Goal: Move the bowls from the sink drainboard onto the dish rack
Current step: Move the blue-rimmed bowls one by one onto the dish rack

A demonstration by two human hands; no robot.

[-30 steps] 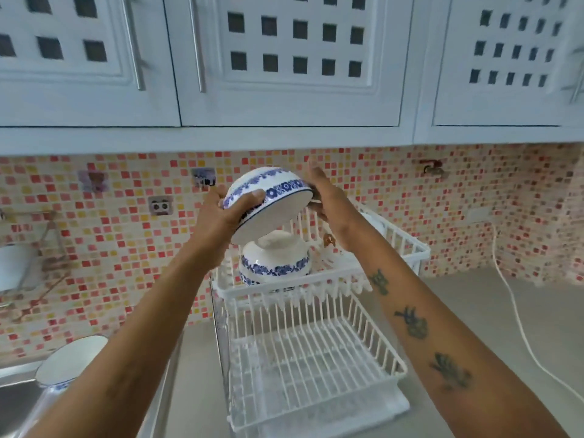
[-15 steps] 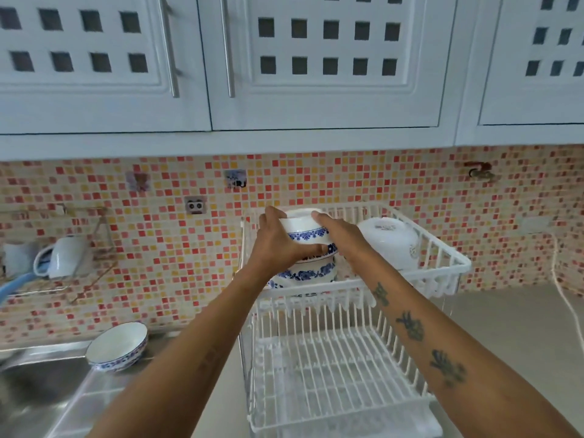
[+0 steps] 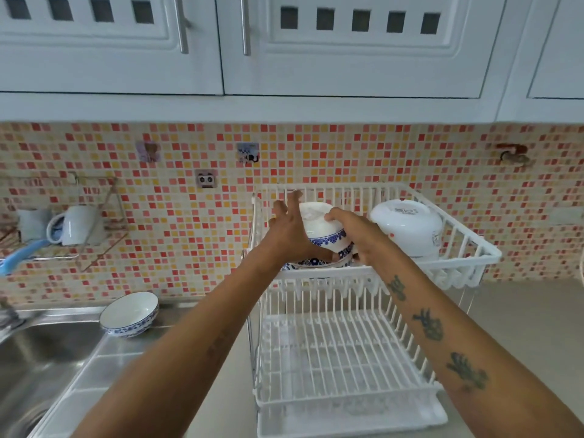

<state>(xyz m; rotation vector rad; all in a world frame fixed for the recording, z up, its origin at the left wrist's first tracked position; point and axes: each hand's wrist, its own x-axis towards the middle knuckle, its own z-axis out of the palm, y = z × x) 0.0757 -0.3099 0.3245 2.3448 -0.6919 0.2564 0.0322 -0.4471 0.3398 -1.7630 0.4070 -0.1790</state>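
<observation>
1. the step in hand is the setting down: an upturned white porcelain bowl with a blue flower band (image 3: pixel 322 230) sits on top of another bowl of the same pattern (image 3: pixel 311 263) in the upper tier of the white wire dish rack (image 3: pixel 347 343), at its left end.
2. the left hand (image 3: pixel 289 235) rests against the top bowl's left side with its fingers spread and lifted off, so its grip reads as loosened; the thumb lies near the lower bowl's rim.
3. the right hand (image 3: pixel 355 233) cups the bowl's right side, fingertips on the white wall; its grip looks light, holding the bowl steady.
4. judging by the task, one bowl is left: a white bowl with a blue patterned outside (image 3: pixel 129 314) stands upright on the steel sink drainboard (image 3: pixel 104 365), near the tiled wall and well apart from the rack.
5. the next move calls for checking that the stack sits level, freeing both hands without nudging it, then reaching left and down to the drainboard bowl.
6. a white plastic rounded lid-like vessel (image 3: pixel 407 229) takes the right end of the upper tier, just beside the stack, so room there is tight; the lower tier is bare.
7. the pale grey surface (image 3: pixel 521 327) carries the rack; the steel sink basin (image 3: pixel 34 358) lies to the left.
8. behind is a mosaic wall of red, orange and cream tiles (image 3: pixel 379 153), white cupboards with square cut-outs (image 3: pixel 363 42) above, and a white mug (image 3: pixel 76 224) on a wire wall shelf.
</observation>
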